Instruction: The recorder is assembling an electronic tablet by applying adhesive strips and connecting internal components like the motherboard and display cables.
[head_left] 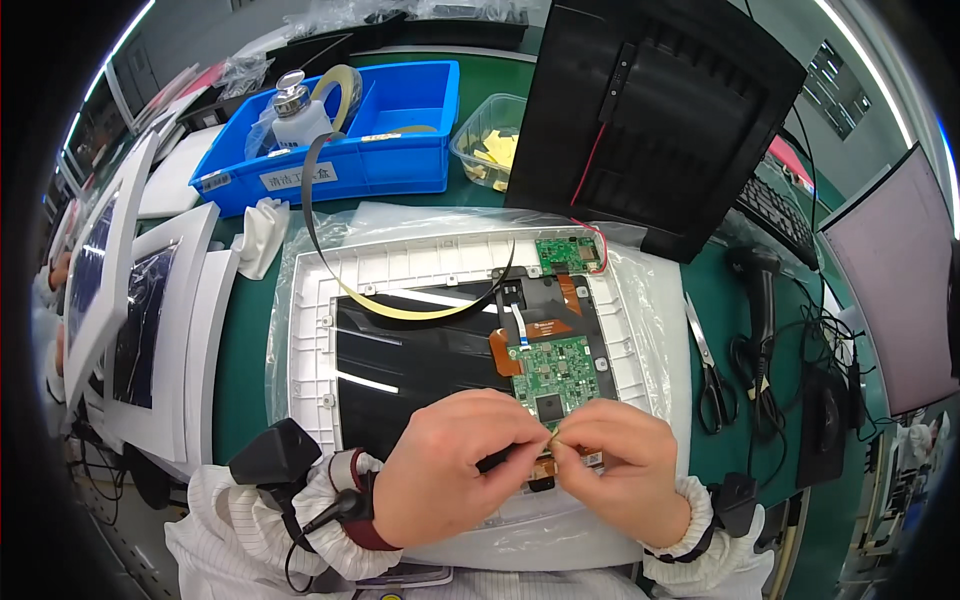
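Note:
My left hand [460, 465] and my right hand [625, 465] meet with thumbs and forefingers pinched together, fingertips nearly touching. Between them is something small, hidden by the fingers. They are over the lower end of a green circuit board [560, 368] with a black chip. The board sits on the dark back of a display panel [400, 350] inside a white plastic frame [310, 330]. Orange flex ribbons [502, 352] and a short white flat cable [519, 322] lie by the board. A smaller green board [568, 254] is at the frame's top right.
A black cover [660, 110] stands behind the frame, joined by a red wire. A black-and-yellow strip [400, 313] arches over the panel. Left are a blue bin [400, 160] and white panels [175, 340]; right, scissors [708, 375], a barcode scanner [760, 300] and tangled cables.

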